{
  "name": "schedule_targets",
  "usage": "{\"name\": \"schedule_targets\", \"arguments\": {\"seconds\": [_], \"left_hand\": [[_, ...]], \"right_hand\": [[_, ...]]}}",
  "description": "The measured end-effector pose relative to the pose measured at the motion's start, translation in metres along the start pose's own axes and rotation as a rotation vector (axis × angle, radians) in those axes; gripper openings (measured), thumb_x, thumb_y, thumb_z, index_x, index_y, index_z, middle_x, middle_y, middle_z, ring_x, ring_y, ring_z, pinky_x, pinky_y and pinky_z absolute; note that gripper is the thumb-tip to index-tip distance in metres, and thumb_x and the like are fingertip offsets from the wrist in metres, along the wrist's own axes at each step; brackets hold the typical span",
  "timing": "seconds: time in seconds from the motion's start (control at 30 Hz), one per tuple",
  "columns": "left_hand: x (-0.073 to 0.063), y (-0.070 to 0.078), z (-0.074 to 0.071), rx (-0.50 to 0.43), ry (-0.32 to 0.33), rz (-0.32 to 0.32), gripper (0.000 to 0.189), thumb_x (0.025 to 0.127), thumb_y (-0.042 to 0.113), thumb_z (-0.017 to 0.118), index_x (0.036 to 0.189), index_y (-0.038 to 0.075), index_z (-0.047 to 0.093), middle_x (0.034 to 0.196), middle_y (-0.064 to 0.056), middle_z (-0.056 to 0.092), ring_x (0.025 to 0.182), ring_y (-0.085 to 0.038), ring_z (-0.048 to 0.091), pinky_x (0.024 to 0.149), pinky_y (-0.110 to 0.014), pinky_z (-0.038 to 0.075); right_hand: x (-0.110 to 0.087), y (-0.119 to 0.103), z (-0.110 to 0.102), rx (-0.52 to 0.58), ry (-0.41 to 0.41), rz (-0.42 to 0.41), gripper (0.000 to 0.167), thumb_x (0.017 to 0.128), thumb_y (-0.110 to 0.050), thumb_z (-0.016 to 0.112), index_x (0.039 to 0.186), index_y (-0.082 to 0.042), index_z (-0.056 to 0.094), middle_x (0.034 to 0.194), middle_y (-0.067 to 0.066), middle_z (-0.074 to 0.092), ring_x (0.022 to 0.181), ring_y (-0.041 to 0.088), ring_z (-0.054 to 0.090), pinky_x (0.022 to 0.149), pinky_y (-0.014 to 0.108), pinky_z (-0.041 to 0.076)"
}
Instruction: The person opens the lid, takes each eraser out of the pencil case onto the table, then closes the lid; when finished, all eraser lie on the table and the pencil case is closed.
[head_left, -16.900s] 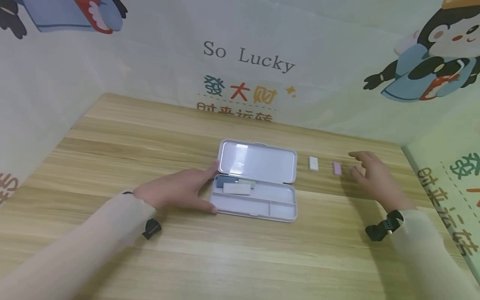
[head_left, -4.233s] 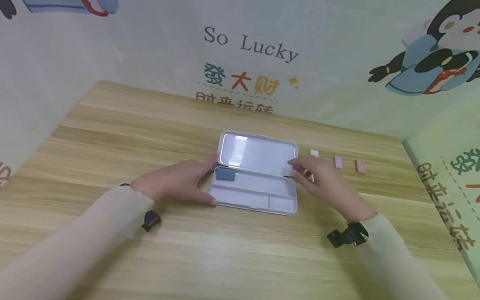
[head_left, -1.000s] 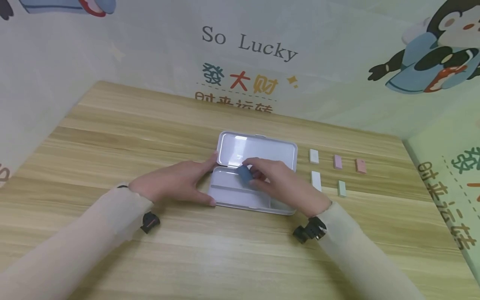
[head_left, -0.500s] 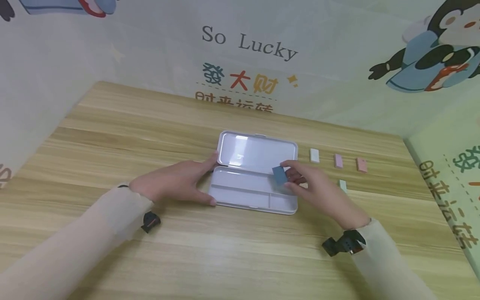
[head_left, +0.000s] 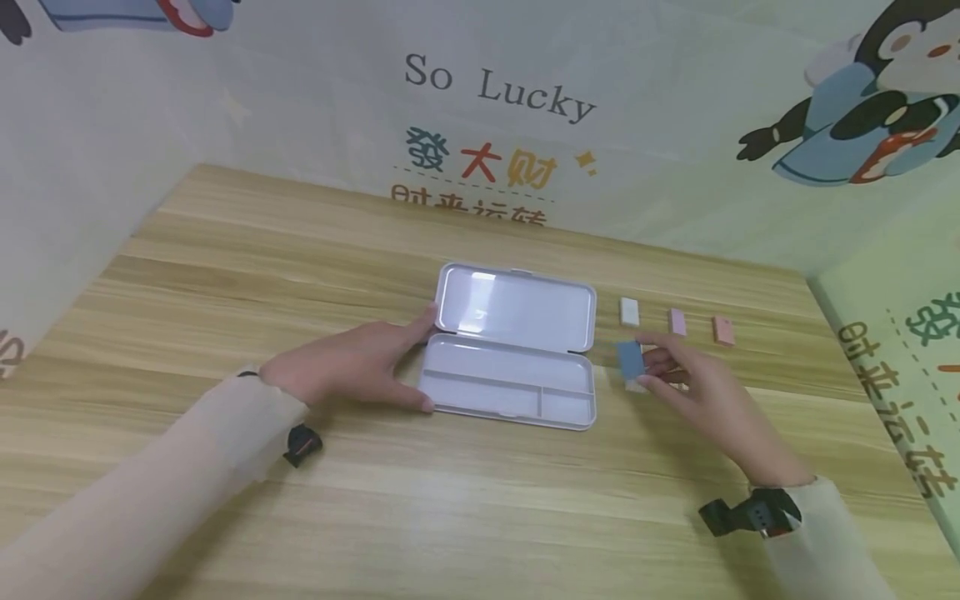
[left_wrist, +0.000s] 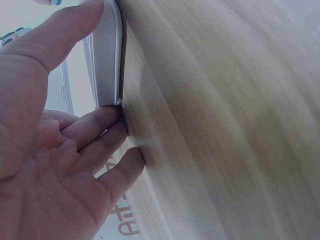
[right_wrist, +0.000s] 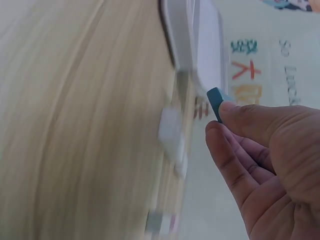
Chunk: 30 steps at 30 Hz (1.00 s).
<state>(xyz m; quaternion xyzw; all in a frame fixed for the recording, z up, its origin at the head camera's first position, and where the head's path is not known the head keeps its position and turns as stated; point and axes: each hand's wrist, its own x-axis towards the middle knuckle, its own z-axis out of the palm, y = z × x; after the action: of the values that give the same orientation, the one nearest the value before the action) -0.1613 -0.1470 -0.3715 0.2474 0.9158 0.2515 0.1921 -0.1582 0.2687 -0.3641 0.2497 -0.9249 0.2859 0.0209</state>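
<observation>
My right hand (head_left: 708,400) pinches a flat blue eraser (head_left: 630,360) between thumb and fingers, right of the pencil case. In the right wrist view the blue eraser (right_wrist: 215,102) is seen edge-on, apart from the table. Below it a white eraser (head_left: 634,387) lies mostly hidden in the head view. My left hand (head_left: 348,362) rests at the left end of the opened white pencil case (head_left: 480,358), thumb at its front corner and fingers by the lid (head_left: 525,312). The left wrist view shows the thumb and fingertips touching the case wall (left_wrist: 106,60), the fingers loosely bent.
On the table (head_left: 420,492), right of the case, another white eraser (head_left: 629,312), a lilac eraser (head_left: 677,322) and a pink eraser (head_left: 723,330) form a row. A pale green eraser (right_wrist: 154,222) shows in the right wrist view. Printed cloth (head_left: 300,108) hangs around the table.
My right hand has lifted the blue eraser out of the case and carried it right, over the near white eraser. Earlier, the white and green erasers left the case too. My left hand stays put.
</observation>
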Motion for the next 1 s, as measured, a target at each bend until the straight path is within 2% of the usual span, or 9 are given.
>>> {"name": "schedule_targets", "arguments": {"seconds": [0.1, 0.2, 0.3, 0.37, 0.5, 0.73, 1.0], "left_hand": [[-0.001, 0.001, 0.000, -0.009, -0.001, -0.012, 0.119, 0.086, 0.046, 0.084, 0.168, 0.001, 0.010, 0.161, -0.021, 0.049, 0.147, -0.036, 0.051, 0.127, -0.053, 0.037], [-0.001, 0.001, 0.000, -0.016, 0.000, -0.020, 0.119, 0.085, 0.045, 0.085, 0.168, 0.003, 0.010, 0.160, -0.019, 0.050, 0.147, -0.034, 0.052, 0.127, -0.053, 0.037], [-0.002, 0.001, -0.001, -0.020, -0.004, -0.027, 0.120, 0.085, 0.046, 0.085, 0.168, 0.004, 0.009, 0.162, -0.019, 0.049, 0.148, -0.035, 0.051, 0.128, -0.053, 0.036], [-0.002, 0.001, 0.000, -0.024, -0.007, -0.031, 0.121, 0.085, 0.046, 0.085, 0.168, 0.004, 0.008, 0.163, -0.018, 0.047, 0.149, -0.035, 0.049, 0.128, -0.053, 0.035], [-0.001, 0.000, 0.000, -0.021, -0.010, -0.030, 0.120, 0.085, 0.047, 0.084, 0.169, 0.005, 0.008, 0.164, -0.018, 0.046, 0.150, -0.035, 0.048, 0.128, -0.053, 0.035], [0.000, 0.001, 0.002, -0.027, -0.004, -0.022, 0.120, 0.085, 0.048, 0.084, 0.169, 0.005, 0.010, 0.163, -0.018, 0.047, 0.149, -0.034, 0.049, 0.128, -0.053, 0.035], [0.001, -0.002, 0.002, 0.001, 0.001, -0.016, 0.119, 0.086, 0.049, 0.083, 0.168, 0.003, 0.010, 0.161, -0.020, 0.049, 0.148, -0.035, 0.050, 0.127, -0.053, 0.037]], "right_hand": [[-0.010, 0.012, -0.006, -0.036, 0.041, 0.006, 0.048, 0.092, 0.003, 0.075, 0.137, 0.003, 0.061, 0.105, 0.019, 0.077, 0.093, 0.028, 0.074, 0.081, 0.042, 0.065], [-0.019, 0.024, -0.014, -0.079, 0.072, 0.023, 0.050, 0.091, 0.003, 0.077, 0.138, 0.001, 0.061, 0.103, 0.017, 0.078, 0.091, 0.006, 0.071, 0.080, 0.027, 0.064], [-0.028, 0.037, -0.021, -0.095, 0.099, 0.045, 0.049, 0.090, 0.004, 0.077, 0.137, 0.001, 0.061, 0.102, 0.020, 0.077, 0.092, -0.015, 0.060, 0.079, 0.006, 0.055], [-0.034, 0.045, -0.025, -0.090, 0.115, 0.065, 0.049, 0.090, 0.005, 0.076, 0.137, 0.003, 0.061, 0.103, 0.024, 0.076, 0.093, -0.023, 0.052, 0.078, -0.001, 0.049], [-0.045, 0.058, -0.031, -0.080, 0.141, 0.100, 0.050, 0.089, 0.009, 0.075, 0.136, 0.007, 0.059, 0.104, 0.031, 0.074, 0.093, -0.027, 0.048, 0.076, -0.006, 0.045], [-0.061, 0.074, -0.038, -0.098, 0.110, 0.177, 0.045, 0.092, 0.006, 0.074, 0.134, 0.011, 0.058, 0.106, 0.034, 0.073, 0.091, -0.029, 0.045, 0.073, -0.005, 0.045], [-0.070, 0.089, -0.041, -0.149, 0.103, 0.190, 0.043, 0.090, 0.008, 0.075, 0.130, 0.011, 0.059, 0.104, 0.035, 0.073, 0.088, -0.029, 0.044, 0.070, -0.004, 0.045]]}}
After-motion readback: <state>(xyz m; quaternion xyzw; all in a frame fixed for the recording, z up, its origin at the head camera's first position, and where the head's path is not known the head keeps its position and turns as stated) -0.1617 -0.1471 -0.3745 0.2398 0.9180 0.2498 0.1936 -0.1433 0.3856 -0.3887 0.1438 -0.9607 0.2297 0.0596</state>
